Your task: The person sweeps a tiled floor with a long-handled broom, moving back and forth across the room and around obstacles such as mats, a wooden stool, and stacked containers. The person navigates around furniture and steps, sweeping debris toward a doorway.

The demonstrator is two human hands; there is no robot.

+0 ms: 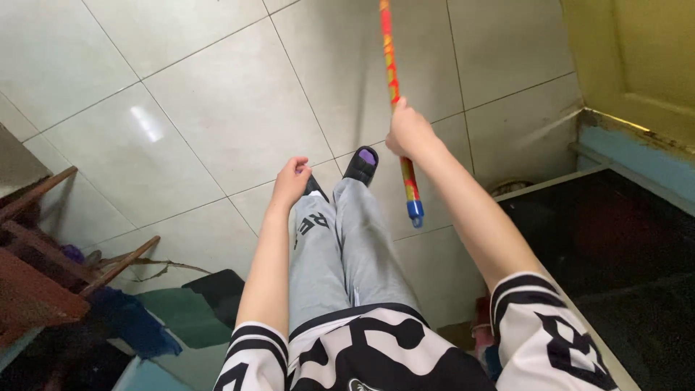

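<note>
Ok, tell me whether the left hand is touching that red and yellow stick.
Apart. The head view shows the left hand loosely curled with bare floor between it and the stick, which only the right hand grips.

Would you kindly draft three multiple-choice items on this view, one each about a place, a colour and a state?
1. Where does the right hand grip the stick?
A. At the capped end
B. Partway up, above the capped end
C. Nowhere

2. What colour is the stick's end cap?
A. Blue
B. Green
C. White

3. How is the left hand?
A. Gripping the stick
B. Flat on the floor
C. Loosely curled, holding nothing

Key: 1 B, the cap hangs below the fist; 2 A, its tip is blue; 3 C, nothing lies in its fingers.
</note>
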